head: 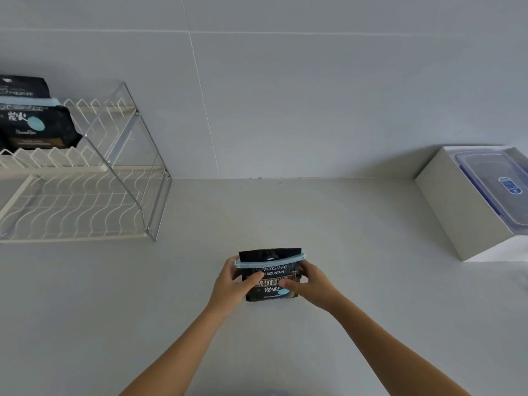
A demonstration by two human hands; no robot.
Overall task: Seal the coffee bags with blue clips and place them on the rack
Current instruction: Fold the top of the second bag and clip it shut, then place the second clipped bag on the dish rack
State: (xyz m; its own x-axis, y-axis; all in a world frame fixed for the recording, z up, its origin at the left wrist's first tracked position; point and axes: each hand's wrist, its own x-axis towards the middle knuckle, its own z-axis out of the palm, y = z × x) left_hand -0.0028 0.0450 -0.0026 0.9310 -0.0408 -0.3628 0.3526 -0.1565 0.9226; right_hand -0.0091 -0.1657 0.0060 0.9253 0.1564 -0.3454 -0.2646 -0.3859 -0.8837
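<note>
A black coffee bag (271, 277) stands upright on the white counter in front of me. A light blue clip (270, 260) runs across its top, just under the folded edge. My left hand (233, 284) grips the bag's left side with the thumb across the front. My right hand (310, 282) holds the right side, thumb on the front. On the white wire rack (85, 178) at the left, two black coffee bags (37, 124) stand on the upper tier, the front one with a blue clip (28, 102) across its top.
A white box (457, 204) holding a clear plastic container with a blue-rimmed lid (491, 181) sits at the right against the wall. The rack's lower tier (74, 212) holds nothing. Bare counter lies between the rack and the bag.
</note>
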